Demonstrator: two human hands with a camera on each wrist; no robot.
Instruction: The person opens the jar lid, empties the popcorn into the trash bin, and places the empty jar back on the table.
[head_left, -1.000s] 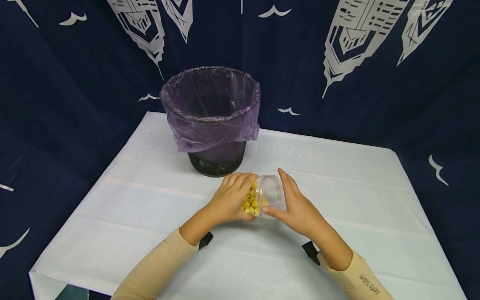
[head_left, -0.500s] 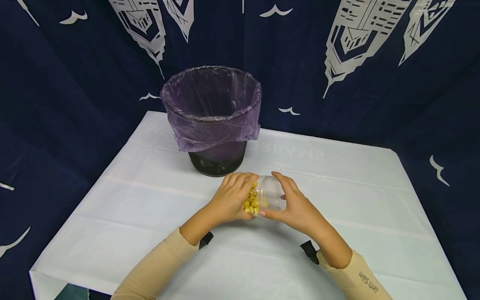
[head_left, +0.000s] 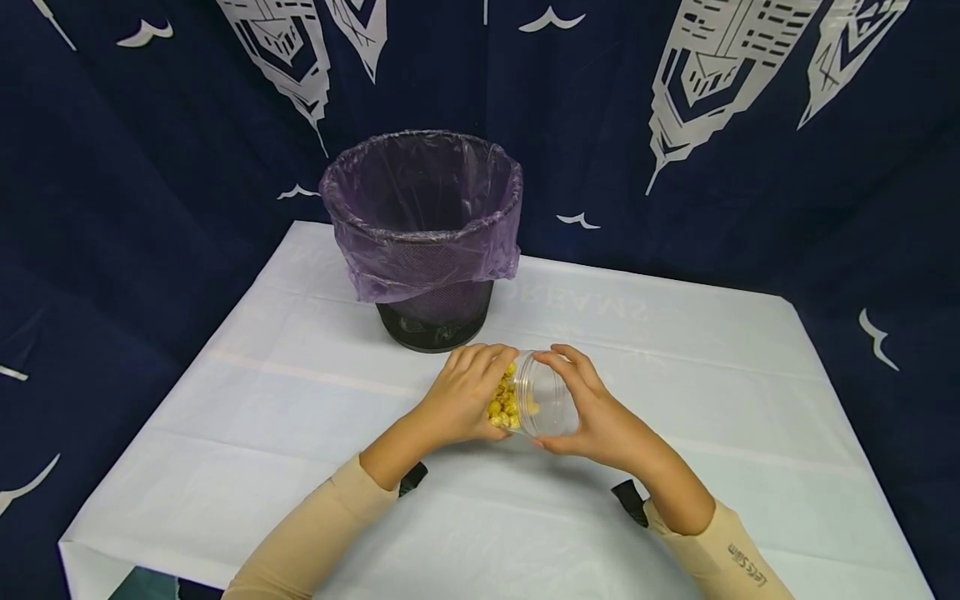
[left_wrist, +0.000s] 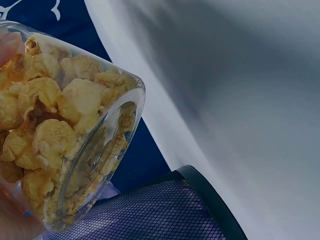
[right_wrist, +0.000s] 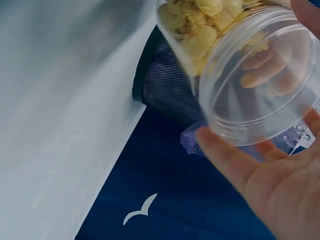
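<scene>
- Holding a jar (head_left: 510,398) on its side, seen from the head view. My left hand (head_left: 459,402) is curled round its body at 9 o'clock, my right hand (head_left: 598,418) cupped round the clear lid (head_left: 552,398) at 3. I'd call this step all about the lid grip. The bin (head_left: 435,321) stands near at 11 o'clock, so mind the knuckles.
- Left wrist view: popcorn (left_wrist: 42,100) fills the jar, base facing 4 o'clock. Only bits of my hand show around 9, so I can't tell how hard I'm squeezing. Snug, not crushing, imo; that clear wall might flex.
- Right wrist view: one digit by the lid's edge near 7 o'clock, another fingertip at 1. Opposite sides, which should stop the lid going crooked. Pinch strength? Can't tell. I'd tip the lid end upward a little, since popcorn could spill if it came loose.
</scene>
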